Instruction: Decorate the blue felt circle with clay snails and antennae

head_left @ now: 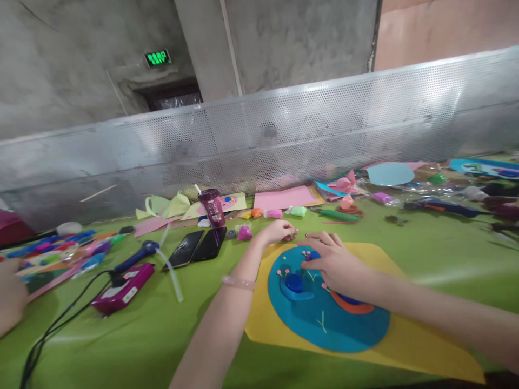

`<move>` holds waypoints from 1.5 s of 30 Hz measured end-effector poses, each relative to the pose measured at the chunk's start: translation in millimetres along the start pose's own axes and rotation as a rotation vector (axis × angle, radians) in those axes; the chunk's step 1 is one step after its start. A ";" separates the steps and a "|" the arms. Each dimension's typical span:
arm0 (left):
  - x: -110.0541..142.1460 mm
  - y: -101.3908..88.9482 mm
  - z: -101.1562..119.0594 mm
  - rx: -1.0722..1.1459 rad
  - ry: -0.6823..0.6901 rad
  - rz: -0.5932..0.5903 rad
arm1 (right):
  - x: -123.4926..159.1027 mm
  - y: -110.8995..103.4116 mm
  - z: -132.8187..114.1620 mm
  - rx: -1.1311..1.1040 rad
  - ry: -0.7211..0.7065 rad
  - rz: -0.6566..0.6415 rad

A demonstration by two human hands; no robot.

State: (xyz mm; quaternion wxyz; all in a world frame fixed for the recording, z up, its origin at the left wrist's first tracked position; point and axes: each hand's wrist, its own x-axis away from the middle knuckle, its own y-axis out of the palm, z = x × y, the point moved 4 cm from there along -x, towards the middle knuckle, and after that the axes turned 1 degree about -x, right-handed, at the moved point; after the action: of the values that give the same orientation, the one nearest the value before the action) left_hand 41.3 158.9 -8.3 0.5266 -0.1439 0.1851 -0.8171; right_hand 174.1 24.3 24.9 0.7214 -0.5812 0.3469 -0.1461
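Note:
My left hand [279, 231] has its fingers curled together at the top edge of a yellow sheet [259, 319]. What is in its fingertips, if anything, is too small to make out. My right hand [334, 265] is over a blue oval [348, 337] on that sheet, fingers apart and reaching toward the left hand. On the oval, a clay snail [294, 283] with a dark blue coil and pink-tipped stalks lies left of my right hand. An orange clay shape [357, 306] is partly hidden under that hand. Thin pale green clay strands [322, 322] lie lower down.
Small clay packs [273, 214] line the area behind my hands. Two phones [208, 244], a lidded cup [212, 208], a glue gun [138, 255] and a magenta power strip [124, 288] with black cables stand left. Another person's hand [10, 297] shows at the left edge.

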 end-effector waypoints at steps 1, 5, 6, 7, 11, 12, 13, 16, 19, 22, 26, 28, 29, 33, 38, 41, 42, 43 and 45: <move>0.1 0.1 0.2 0.003 -0.009 0.001 | -0.5 0.8 -0.1 0.000 -0.004 -0.011; 0.2 0.2 0.6 -0.003 -0.036 0.005 | -1.9 2.8 -1.2 -0.010 -0.015 -0.060; 0.2 0.1 0.5 -0.007 -0.035 0.005 | -2.3 2.9 -0.9 -0.009 -0.013 -0.062; 0.3 0.1 0.5 -0.010 -0.033 0.007 | -2.7 3.0 -0.4 -0.006 -0.008 -0.057; 0.8 -0.5 0.1 -0.012 -0.020 0.016 | -4.3 3.5 2.2 0.007 0.001 -0.019; 0.9 -0.4 0.2 -0.011 -0.020 0.014 | -4.5 3.7 2.3 0.006 0.000 -0.019; 1.1 -0.3 0.3 -0.010 -0.020 0.011 | -4.5 3.8 2.1 0.003 -0.004 -0.024; 1.1 0.3 0.6 -0.008 -0.027 0.003 | -3.5 2.9 0.5 -0.003 -0.024 -0.043; 0.5 0.1 -0.1 -0.009 -0.035 0.008 | -2.3 2.3 1.2 -0.008 -0.025 -0.051; -0.4 -0.3 -1.3 -0.016 -0.021 0.005 | -2.0 3.4 4.1 -0.012 -0.025 -0.038; -1.3 -0.7 -2.5 -0.028 0.000 0.001 | -2.3 4.6 5.4 -0.012 -0.043 -0.019; -1.2 -0.8 -2.4 -0.030 -0.002 0.005 | -2.1 4.8 4.6 -0.014 -0.048 -0.021; -1.1 -0.7 -2.0 -0.030 -0.004 0.007 | -1.7 4.9 4.1 -0.016 -0.050 -0.022; 0.6 -0.3 0.4 -0.015 -0.016 0.014 | 0.5 5.1 4.3 -0.025 -0.035 -0.015; 2.5 0.2 3.2 0.002 -0.014 0.016 | 2.0 4.6 5.4 -0.033 -0.029 -0.001; 3.1 0.4 4.0 0.002 -0.017 0.017 | 2.0 4.6 5.3 -0.041 -0.025 -0.012; 3.3 0.4 4.2 0.001 -0.022 0.017 | 2.0 4.9 5.3 -0.046 -0.024 -0.018; 3.4 0.4 4.3 0.000 -0.027 0.017 | 2.1 5.3 5.3 -0.051 -0.023 -0.022; 3.6 0.4 4.4 -0.004 -0.030 0.014 | 2.4 6.1 5.6 -0.060 -0.020 -0.011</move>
State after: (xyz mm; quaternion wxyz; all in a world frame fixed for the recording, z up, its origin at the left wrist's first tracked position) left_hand 42.0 154.8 -4.4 0.5346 -0.1561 0.1799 -0.8108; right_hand 178.5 28.7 18.9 0.7064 -0.6059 0.3408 -0.1336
